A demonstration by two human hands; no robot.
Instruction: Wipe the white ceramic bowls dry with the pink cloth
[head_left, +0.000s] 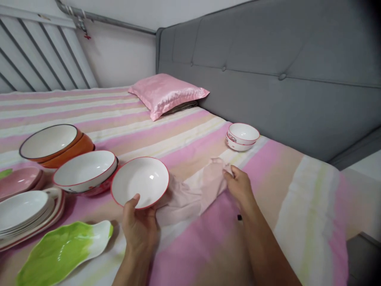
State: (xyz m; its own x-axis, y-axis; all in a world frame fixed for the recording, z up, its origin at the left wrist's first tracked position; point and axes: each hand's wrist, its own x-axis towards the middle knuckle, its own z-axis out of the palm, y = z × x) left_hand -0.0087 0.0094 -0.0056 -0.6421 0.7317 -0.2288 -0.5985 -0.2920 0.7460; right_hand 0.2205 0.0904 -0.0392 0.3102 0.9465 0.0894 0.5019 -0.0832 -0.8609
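My left hand [139, 226] grips a white bowl [141, 178] with a red rim, the thumb over its near edge and the fingers underneath. The bowl is tilted so that its inside faces me. Pinched in my right hand [238, 182] is the corner of a pale pink cloth [205, 186]. The cloth stretches leftward across the bed, and its left end passes close to the bowl's right side; whether they touch I cannot tell. Left of the held bowl sit more red-rimmed bowls [86, 171], stacked and leaning.
Two small stacked bowls [243, 137] stand near the grey headboard [268, 51]. On the left are orange bowls [68, 153], pink dishes [20, 180], stacked white plates [20, 210] and a green leaf-shaped dish [62, 248]. A pink pillow [169, 93] lies farther back on the striped bedspread [214, 242].
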